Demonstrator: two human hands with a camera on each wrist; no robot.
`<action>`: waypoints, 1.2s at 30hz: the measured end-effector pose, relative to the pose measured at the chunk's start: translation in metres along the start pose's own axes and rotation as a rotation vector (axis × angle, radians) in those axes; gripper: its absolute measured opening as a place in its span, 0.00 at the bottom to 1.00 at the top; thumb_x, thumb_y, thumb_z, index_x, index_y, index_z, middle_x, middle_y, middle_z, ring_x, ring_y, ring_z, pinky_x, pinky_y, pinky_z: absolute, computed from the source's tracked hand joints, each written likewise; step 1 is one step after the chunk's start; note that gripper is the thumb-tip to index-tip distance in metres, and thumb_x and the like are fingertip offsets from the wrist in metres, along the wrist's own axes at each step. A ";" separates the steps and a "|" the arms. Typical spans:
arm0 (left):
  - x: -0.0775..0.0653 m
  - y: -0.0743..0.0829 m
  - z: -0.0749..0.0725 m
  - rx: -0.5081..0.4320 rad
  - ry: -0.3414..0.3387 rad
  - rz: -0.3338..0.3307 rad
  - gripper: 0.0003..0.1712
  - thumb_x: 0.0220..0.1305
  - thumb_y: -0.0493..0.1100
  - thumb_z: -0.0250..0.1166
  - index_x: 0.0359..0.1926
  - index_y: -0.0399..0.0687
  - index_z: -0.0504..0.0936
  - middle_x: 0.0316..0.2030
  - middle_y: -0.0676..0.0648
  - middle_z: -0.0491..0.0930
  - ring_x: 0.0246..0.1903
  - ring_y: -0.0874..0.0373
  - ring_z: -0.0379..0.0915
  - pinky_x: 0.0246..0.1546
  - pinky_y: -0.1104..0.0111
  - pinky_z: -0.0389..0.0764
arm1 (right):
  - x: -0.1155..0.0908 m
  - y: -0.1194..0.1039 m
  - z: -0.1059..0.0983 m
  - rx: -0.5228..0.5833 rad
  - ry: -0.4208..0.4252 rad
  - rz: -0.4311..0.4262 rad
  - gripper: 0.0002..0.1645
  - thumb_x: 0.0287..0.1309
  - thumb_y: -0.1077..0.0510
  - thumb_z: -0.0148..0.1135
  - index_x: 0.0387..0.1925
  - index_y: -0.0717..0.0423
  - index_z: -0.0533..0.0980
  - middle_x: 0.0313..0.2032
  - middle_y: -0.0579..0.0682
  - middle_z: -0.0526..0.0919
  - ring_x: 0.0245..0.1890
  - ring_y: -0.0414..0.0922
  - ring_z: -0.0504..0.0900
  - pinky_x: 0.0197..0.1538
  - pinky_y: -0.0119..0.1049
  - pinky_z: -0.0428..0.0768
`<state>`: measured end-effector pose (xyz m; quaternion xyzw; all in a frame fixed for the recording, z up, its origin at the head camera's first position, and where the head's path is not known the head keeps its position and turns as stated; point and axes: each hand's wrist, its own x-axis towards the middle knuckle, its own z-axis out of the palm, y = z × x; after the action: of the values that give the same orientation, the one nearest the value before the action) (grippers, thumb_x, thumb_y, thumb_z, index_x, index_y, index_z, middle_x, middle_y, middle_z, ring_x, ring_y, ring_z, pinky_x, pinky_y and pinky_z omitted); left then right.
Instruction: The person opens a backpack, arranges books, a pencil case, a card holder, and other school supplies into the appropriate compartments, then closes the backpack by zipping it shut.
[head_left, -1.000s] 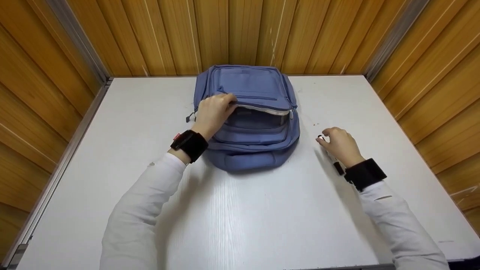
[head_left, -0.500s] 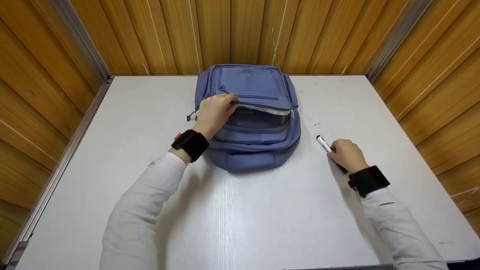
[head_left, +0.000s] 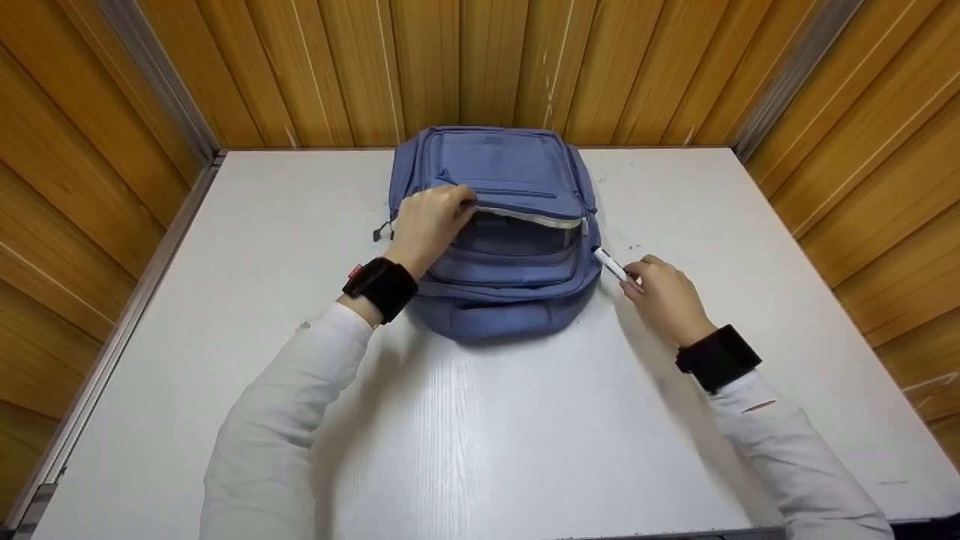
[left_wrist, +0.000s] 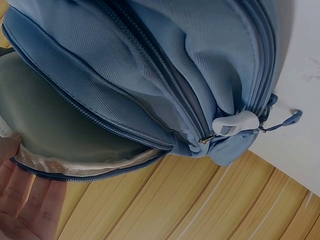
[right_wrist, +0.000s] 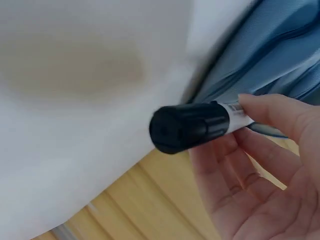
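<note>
A blue backpack (head_left: pixel 495 161) lies on the white table, its front pocket unzipped and gaping. My left hand (head_left: pixel 431 221) pinches the pocket's upper edge and holds it up; in the left wrist view the thumb and fingers (left_wrist: pixel 47 200) grip the pale-lined flap (left_wrist: pixel 90 164). Just right of the backpack, my right hand (head_left: pixel 667 296) pinches a white marker (head_left: pixel 611 264) between thumb and fingers. The marker's far tip overlaps the bag's right side in the head view; whether they touch I cannot tell. Its black cap (right_wrist: pixel 187 127) points toward the right wrist camera.
The white table (head_left: pixel 480 442) reaches to wood-panelled walls (head_left: pixel 487 67) at the back and both sides. Zipper pulls (head_left: pixel 381 231) hang at the bag's left edge. A white zipper tag (left_wrist: pixel 235 123) shows in the left wrist view.
My right hand has taken hold of the marker, lifted it from the table and moved it left toward the backpack. My left hand stays on the pocket edge.
</note>
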<state>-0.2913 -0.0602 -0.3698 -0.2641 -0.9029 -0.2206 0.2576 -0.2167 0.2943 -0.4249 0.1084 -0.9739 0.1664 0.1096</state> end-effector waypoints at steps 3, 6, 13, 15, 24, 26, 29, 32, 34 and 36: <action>0.000 0.000 0.000 -0.002 0.000 -0.003 0.08 0.69 0.43 0.67 0.43 0.45 0.88 0.39 0.45 0.91 0.39 0.48 0.89 0.38 0.54 0.88 | 0.009 -0.018 0.000 0.005 0.052 -0.061 0.13 0.63 0.64 0.65 0.47 0.68 0.83 0.39 0.62 0.84 0.31 0.55 0.81 0.35 0.54 0.79; 0.000 0.000 0.001 -0.003 0.005 -0.007 0.07 0.69 0.43 0.68 0.43 0.45 0.88 0.38 0.45 0.91 0.38 0.48 0.89 0.37 0.55 0.87 | 0.020 -0.037 0.002 0.001 0.083 -0.125 0.14 0.63 0.64 0.65 0.48 0.68 0.83 0.39 0.61 0.84 0.33 0.55 0.82 0.36 0.54 0.81; 0.000 0.001 0.001 -0.014 0.004 -0.013 0.07 0.68 0.42 0.68 0.43 0.45 0.88 0.38 0.46 0.91 0.38 0.49 0.89 0.37 0.56 0.87 | 0.048 -0.069 0.012 -0.056 0.113 -0.226 0.08 0.62 0.65 0.65 0.41 0.67 0.82 0.37 0.62 0.82 0.37 0.61 0.83 0.39 0.57 0.84; 0.000 0.002 0.001 -0.020 0.002 -0.017 0.07 0.69 0.42 0.67 0.43 0.45 0.88 0.39 0.46 0.91 0.38 0.49 0.89 0.37 0.55 0.88 | 0.055 -0.075 0.016 -0.079 0.112 -0.229 0.06 0.61 0.65 0.65 0.37 0.67 0.81 0.36 0.62 0.81 0.37 0.62 0.83 0.39 0.58 0.84; 0.003 0.003 -0.003 -0.020 0.008 -0.031 0.08 0.70 0.43 0.66 0.44 0.46 0.89 0.42 0.46 0.91 0.41 0.49 0.89 0.41 0.56 0.88 | 0.088 -0.104 0.029 -0.242 0.101 -0.135 0.09 0.64 0.66 0.59 0.34 0.71 0.81 0.36 0.69 0.86 0.39 0.67 0.86 0.38 0.61 0.85; 0.004 0.003 -0.004 -0.018 0.010 -0.032 0.08 0.70 0.43 0.66 0.44 0.46 0.88 0.42 0.46 0.91 0.41 0.49 0.89 0.40 0.56 0.88 | 0.096 -0.110 0.031 -0.272 0.112 -0.130 0.10 0.64 0.67 0.57 0.30 0.71 0.81 0.34 0.69 0.87 0.36 0.67 0.87 0.35 0.61 0.85; 0.005 0.004 -0.006 -0.017 0.004 -0.033 0.09 0.71 0.43 0.66 0.45 0.46 0.88 0.42 0.46 0.91 0.42 0.49 0.89 0.41 0.55 0.88 | 0.107 -0.117 0.037 -0.305 0.171 -0.167 0.12 0.64 0.67 0.56 0.27 0.70 0.80 0.30 0.68 0.87 0.32 0.66 0.87 0.31 0.60 0.85; 0.006 0.005 -0.006 -0.015 0.002 -0.037 0.09 0.71 0.43 0.66 0.46 0.46 0.88 0.43 0.46 0.91 0.42 0.49 0.89 0.42 0.56 0.88 | 0.116 -0.123 0.043 -0.317 0.269 -0.231 0.15 0.68 0.62 0.56 0.27 0.68 0.80 0.27 0.67 0.85 0.29 0.66 0.87 0.28 0.60 0.84; 0.007 0.004 -0.005 -0.016 0.002 -0.040 0.09 0.71 0.44 0.65 0.46 0.46 0.88 0.43 0.46 0.91 0.43 0.49 0.89 0.42 0.56 0.88 | 0.120 -0.127 0.047 -0.318 0.322 -0.265 0.16 0.70 0.59 0.55 0.33 0.67 0.82 0.28 0.66 0.85 0.30 0.66 0.86 0.29 0.60 0.84; 0.007 0.004 -0.006 -0.017 0.001 -0.043 0.10 0.71 0.44 0.65 0.47 0.46 0.88 0.44 0.46 0.91 0.43 0.49 0.89 0.42 0.56 0.88 | 0.123 -0.129 0.051 -0.326 0.336 -0.281 0.15 0.70 0.58 0.54 0.37 0.65 0.82 0.29 0.66 0.85 0.30 0.66 0.86 0.29 0.59 0.84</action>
<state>-0.2916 -0.0574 -0.3605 -0.2465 -0.9064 -0.2338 0.2511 -0.3112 0.1363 -0.4019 0.1941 -0.9315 0.0063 0.3077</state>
